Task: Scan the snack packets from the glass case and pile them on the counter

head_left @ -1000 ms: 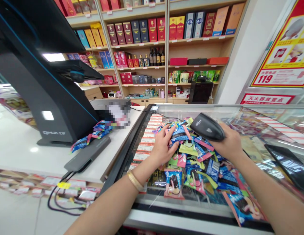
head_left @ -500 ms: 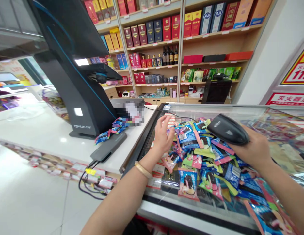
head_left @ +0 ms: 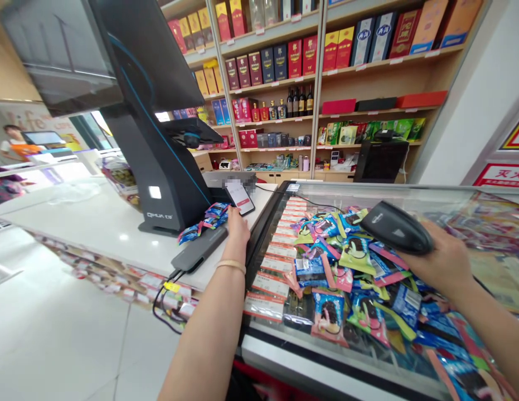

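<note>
My right hand (head_left: 441,262) grips a black barcode scanner (head_left: 395,227), held over a heap of colourful snack packets (head_left: 347,273) lying on the glass counter (head_left: 410,195). My left hand (head_left: 237,225) reaches left onto the white counter (head_left: 75,223), beside a smaller pile of blue packets (head_left: 207,218) and just below a phone (head_left: 239,196) with a lit screen. Its fingers are curled down and mostly hidden behind the hand. A gold bracelet (head_left: 231,264) circles the left wrist.
A black checkout terminal (head_left: 159,167) with a big screen stands on the white counter; a flat grey box (head_left: 198,250) with cables lies in front of it. Price labels (head_left: 280,245) line the glass case's left edge. Shelves of boxed goods and bottles (head_left: 301,100) fill the back wall.
My left hand left the packet heap on the glass and moved left to the white counter near the phone and blue packets. The view turned left. My right hand kept the scanner over the heap.
</note>
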Motion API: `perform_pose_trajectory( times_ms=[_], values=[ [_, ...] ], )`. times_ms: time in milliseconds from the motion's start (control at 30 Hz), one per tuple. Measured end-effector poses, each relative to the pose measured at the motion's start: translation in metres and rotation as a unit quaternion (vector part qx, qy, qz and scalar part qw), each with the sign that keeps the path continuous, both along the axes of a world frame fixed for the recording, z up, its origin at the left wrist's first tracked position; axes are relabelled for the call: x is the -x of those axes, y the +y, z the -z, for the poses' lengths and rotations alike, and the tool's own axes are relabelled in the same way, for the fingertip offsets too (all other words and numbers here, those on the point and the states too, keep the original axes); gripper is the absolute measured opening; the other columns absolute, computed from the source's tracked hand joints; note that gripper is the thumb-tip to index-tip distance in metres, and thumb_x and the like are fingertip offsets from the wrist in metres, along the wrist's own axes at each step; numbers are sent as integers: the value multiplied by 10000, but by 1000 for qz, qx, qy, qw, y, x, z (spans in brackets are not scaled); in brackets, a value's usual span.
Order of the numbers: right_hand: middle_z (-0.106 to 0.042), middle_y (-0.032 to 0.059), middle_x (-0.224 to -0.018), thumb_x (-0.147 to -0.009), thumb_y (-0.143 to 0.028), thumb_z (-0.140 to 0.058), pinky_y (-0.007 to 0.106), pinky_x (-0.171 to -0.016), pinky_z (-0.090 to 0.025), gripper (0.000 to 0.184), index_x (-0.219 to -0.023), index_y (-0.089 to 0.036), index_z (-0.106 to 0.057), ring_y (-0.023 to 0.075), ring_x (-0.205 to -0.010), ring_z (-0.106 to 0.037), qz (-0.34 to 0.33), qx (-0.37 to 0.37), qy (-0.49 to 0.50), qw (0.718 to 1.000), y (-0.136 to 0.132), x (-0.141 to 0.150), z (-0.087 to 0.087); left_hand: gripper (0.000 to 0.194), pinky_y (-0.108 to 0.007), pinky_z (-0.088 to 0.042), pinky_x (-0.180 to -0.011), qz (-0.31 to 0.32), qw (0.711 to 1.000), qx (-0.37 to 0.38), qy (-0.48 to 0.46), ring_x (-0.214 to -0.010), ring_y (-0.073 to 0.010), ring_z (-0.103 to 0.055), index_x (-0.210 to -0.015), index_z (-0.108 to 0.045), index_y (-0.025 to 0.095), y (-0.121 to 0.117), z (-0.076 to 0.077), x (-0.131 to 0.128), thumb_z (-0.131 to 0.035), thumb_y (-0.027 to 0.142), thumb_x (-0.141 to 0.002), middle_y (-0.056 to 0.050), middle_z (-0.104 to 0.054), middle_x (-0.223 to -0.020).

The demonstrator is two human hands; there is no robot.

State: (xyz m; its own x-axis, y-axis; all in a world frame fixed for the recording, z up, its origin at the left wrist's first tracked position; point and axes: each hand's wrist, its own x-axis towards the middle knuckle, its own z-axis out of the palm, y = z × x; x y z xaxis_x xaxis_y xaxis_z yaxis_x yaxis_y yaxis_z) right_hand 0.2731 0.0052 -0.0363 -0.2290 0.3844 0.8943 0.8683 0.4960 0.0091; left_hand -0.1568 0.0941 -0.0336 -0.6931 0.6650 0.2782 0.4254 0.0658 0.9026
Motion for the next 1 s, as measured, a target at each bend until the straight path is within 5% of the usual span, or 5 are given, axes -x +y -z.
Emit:
perform_pose_trajectory(
  times_ms=[233,433,600,800,1000],
  values=[
    [-761,124,-884,-924,-660,-528,349,-611,-547,574,-1116,-149,-706,279,-743,-734,-14,-14,-18,1000,3,-1,5,159,-297,-530,-940,-7,912,-121,-392,-914,-141,-697,-979,-601,229,1,-12,2,-482,173,-889,-16,-681,-873],
    [-746,89,-817,-928,-666,-536,326,-566,-529,547,-1094,-169,-690,253,-685,-725,-18,-14,-31,999,-2,0,-2,122,-187,-497,-713,-37,836,-175,-519,-623,-65,-601,-787,-523,209,-9,-19,-11,-573,188,-897,45,-587,-735],
    [-754,117,-858,-923,-689,-532,343,-599,-541,573,-1086,-163,-691,266,-727,-736,-22,-15,-24,999,-3,4,-1,165,-179,-408,-546,-13,808,-175,-563,-526,-70,-554,-817,-555,205,-19,-22,-28,-641,289,-930,47,-586,-677],
    [-759,133,-856,-892,-680,-584,366,-623,-563,531,-1018,-176,-695,277,-738,-743,-32,0,-2,999,-2,4,0,207,-174,-436,-539,133,761,-160,-615,-540,-74,-545,-785,-587,172,-37,-39,-55,-587,256,-974,2,-606,-693],
    [-747,115,-840,-894,-502,-665,351,-636,-572,297,-946,-210,-668,260,-753,-738,-75,-9,-3,997,-13,12,-17,299,-170,-427,-495,388,598,-115,-692,-506,-63,-441,-891,-659,133,-64,-48,-84,-394,191,-1018,-27,-566,-740]
  ],
)
